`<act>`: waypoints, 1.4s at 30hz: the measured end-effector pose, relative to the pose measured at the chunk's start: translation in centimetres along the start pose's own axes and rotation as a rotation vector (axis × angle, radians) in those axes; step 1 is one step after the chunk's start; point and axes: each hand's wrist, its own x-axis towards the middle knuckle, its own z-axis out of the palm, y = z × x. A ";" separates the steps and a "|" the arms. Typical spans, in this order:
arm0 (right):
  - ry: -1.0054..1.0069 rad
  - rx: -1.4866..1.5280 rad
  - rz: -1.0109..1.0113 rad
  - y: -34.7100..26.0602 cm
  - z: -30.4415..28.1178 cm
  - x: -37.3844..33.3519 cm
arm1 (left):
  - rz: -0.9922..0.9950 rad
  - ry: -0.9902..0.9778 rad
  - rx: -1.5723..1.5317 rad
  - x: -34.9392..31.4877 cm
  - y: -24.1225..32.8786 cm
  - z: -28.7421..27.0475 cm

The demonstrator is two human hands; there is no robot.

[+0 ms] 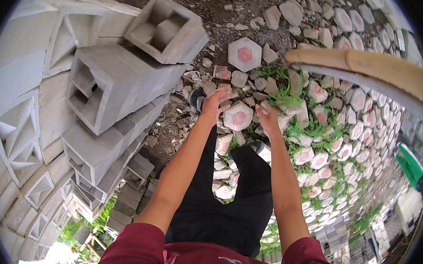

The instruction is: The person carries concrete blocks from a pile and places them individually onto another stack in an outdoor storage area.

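A grey hexagonal paving block (238, 116) with a reddish centre lies on the rubble between my hands. My left hand (214, 105) is at its left side, fingers spread and nothing held; a fingertip may touch the block's edge. To the right of the block is my right hand (267, 117), its fingers extended and partly seen edge-on, with a small gap to the block. A second hexagonal block (245, 55) with a red centre lies flat farther ahead. Just beyond my left fingers sits a reddish broken piece (222, 72).
Hollow concrete blocks (121, 84) are stacked at the left beside a wall of patterned blocks (18, 128). A bamboo pole (368, 64) crosses at the upper right. Many hexagonal blocks (319, 160) cover the right side, with grass (293, 91) growing between them.
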 end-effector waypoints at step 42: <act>1.193 1.081 0.057 16.7 -36.5 -51.4 | 0.312 -1.192 1.512 -37.1 -29.4 49.5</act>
